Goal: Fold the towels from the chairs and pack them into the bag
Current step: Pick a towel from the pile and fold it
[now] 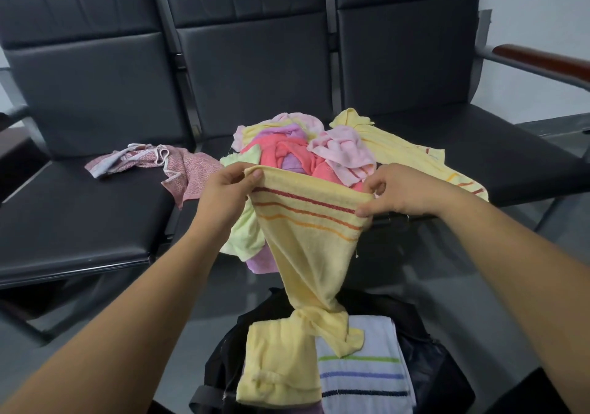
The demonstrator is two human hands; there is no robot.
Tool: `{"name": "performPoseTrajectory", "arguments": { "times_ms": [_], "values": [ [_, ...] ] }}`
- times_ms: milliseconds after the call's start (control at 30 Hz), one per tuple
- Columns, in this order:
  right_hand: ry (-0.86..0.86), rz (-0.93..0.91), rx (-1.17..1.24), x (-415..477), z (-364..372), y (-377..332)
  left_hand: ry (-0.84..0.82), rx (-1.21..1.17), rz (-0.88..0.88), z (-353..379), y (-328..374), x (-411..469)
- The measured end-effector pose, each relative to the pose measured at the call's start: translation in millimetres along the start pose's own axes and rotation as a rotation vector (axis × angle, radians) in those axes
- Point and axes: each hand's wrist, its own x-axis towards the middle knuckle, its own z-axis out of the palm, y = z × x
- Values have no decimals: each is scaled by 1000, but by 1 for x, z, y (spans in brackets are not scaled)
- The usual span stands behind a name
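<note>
While I watch through the head camera, a row of three black padded chairs (249, 72) fills most of the view. A heap (287, 155) of pink, red, purple and green towels lies on the middle seat and spills over its front edge. My left hand (223, 190) and right hand (399, 190) each pinch a top corner of a yellow towel (306, 238) with red and orange stripes. I hold it up in front of the heap, so it hides the heap's near side. It hangs twisted, and its lower end reaches down onto the black bag (427, 378) below me. In the bag's open mouth lies a yellow fold (277, 365); I cannot tell whether it is part of the same towel. Touching it is a folded white towel (360, 375) with green, blue and dark stripes. A second yellow towel (399, 145) sprawls across the right seat against the heap, and a patterned pink cloth (188, 168) lies crumpled on the left seat. Glossy grey floor (479, 286) shows beneath the chairs, a pale wall (536, 14) behind them, and a brown armrest (542, 59) at the right end.
</note>
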Motion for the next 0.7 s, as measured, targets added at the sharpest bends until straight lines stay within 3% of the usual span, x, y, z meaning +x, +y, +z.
{"name": "performPoseTrajectory", "arguments": {
  "times_ms": [167, 333, 567, 700],
  "values": [
    [-39, 26, -99, -9, -5, 5, 92, -92, -18, -6, 12, -3],
    [23, 113, -50, -25, -11, 5, 175, -113, -42, -20, 20, -11],
    [313, 101, 89, -41, -22, -34, 216, 99, -97, -39, 36, -26],
    [499, 77, 48, -46, -54, -73, 237, 114, -63, -32, 84, -24]
  ]
}}
